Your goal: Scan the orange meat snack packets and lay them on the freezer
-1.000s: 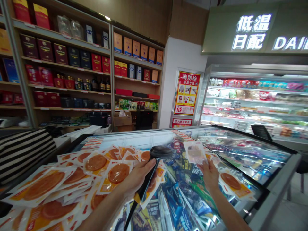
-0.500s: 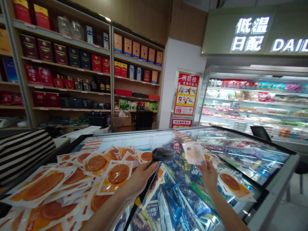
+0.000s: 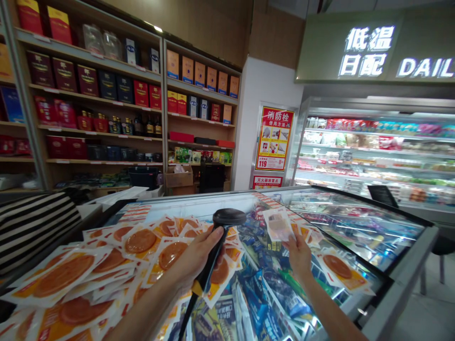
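Note:
My left hand (image 3: 201, 253) is wrapped round the handle of a black barcode scanner (image 3: 229, 217), its head pointing right and its cable hanging down toward me. In my right hand (image 3: 298, 255) is a flat, pale, clear-edged food packet (image 3: 278, 224), pinched at its lower right corner and held up over the freezer glass. Its back, with a printed label patch, faces me. Many similar packets with round orange-brown patties (image 3: 140, 240) lie heaped on the left of the glass. A few more packets (image 3: 337, 265) lie to the right, beside my right wrist.
Under the hands is a glass-topped chest freezer (image 3: 414, 270) with bagged frozen goods inside. A striped black-and-white cloth (image 3: 39, 227) is at the left. Shelves of boxed bottles (image 3: 124, 90) and a lit refrigerated display (image 3: 377, 151) stand behind. A dark chair (image 3: 382, 195) is at the right.
The scanner and my left hand have shifted left, away from the packet. My right hand with its packet has moved slightly left and down. Packets behind the scanner show more.

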`<state>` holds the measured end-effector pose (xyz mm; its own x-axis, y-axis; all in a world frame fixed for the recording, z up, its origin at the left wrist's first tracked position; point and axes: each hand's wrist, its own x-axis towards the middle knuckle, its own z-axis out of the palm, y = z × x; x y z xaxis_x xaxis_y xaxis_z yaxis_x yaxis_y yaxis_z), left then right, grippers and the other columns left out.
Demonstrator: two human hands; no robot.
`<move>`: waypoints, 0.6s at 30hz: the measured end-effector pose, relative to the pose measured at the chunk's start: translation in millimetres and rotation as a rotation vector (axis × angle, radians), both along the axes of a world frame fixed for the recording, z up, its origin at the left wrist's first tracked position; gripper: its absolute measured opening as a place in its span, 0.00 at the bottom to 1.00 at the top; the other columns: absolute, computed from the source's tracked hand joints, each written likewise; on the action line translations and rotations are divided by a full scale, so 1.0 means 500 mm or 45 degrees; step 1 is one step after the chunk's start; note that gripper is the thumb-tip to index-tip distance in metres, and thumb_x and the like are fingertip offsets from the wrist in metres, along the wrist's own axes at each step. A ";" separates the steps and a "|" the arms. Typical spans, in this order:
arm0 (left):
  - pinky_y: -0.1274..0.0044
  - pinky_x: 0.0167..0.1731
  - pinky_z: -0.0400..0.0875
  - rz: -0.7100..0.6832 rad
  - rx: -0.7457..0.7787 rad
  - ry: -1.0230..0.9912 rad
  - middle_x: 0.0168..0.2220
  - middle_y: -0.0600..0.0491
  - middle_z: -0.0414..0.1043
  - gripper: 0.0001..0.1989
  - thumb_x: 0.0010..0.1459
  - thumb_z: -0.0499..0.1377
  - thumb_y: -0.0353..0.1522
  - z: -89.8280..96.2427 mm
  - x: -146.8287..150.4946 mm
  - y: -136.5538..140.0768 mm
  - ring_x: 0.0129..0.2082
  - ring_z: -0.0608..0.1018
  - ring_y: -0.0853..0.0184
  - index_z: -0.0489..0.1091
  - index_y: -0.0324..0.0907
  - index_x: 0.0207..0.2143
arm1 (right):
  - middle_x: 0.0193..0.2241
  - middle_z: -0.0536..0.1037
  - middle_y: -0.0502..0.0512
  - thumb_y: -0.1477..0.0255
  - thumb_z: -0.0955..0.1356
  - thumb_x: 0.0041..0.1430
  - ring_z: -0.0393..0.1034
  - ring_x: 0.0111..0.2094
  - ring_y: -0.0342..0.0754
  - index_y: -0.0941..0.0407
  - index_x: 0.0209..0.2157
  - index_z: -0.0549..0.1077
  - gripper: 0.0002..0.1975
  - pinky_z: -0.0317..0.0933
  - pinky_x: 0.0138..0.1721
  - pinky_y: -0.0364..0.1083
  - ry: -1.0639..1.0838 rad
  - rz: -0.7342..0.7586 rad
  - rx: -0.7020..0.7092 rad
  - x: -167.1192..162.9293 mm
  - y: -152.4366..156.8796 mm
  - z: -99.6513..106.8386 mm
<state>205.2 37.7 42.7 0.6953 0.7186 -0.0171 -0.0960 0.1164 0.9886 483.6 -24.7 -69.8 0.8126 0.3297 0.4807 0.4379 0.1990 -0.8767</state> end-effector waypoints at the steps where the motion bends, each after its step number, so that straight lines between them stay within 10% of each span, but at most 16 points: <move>1: 0.83 0.16 0.58 0.058 0.005 -0.008 0.17 0.57 0.63 0.18 0.44 0.53 0.46 0.005 -0.005 0.004 0.15 0.65 0.76 0.60 0.38 0.23 | 0.30 0.74 0.57 0.59 0.60 0.47 0.69 0.27 0.48 0.60 0.36 0.67 0.21 0.64 0.27 0.46 -0.036 0.000 -0.038 -0.006 0.006 0.005; 9: 0.84 0.13 0.60 0.412 -0.027 -0.035 0.16 0.56 0.65 0.17 0.44 0.54 0.44 0.048 -0.061 0.035 0.14 0.66 0.75 0.62 0.38 0.23 | 0.26 0.75 0.59 0.67 0.57 0.51 0.68 0.28 0.52 0.60 0.38 0.70 0.18 0.59 0.32 0.48 -0.456 0.059 -0.293 -0.101 0.100 0.060; 18: 0.83 0.11 0.60 0.716 -0.031 0.056 0.15 0.55 0.65 0.15 0.44 0.55 0.42 0.037 -0.165 0.112 0.12 0.65 0.75 0.62 0.38 0.22 | 0.33 0.75 0.54 0.77 0.55 0.51 0.68 0.36 0.46 0.55 0.38 0.71 0.18 0.59 0.38 0.45 -0.856 0.585 -0.308 -0.231 0.153 0.083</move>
<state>122.5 93.9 61.1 0.2040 0.9772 -0.0584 -0.1085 0.0819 0.9907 368.0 51.8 -28.5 0.1393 0.7129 0.6872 0.8025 0.3253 -0.5001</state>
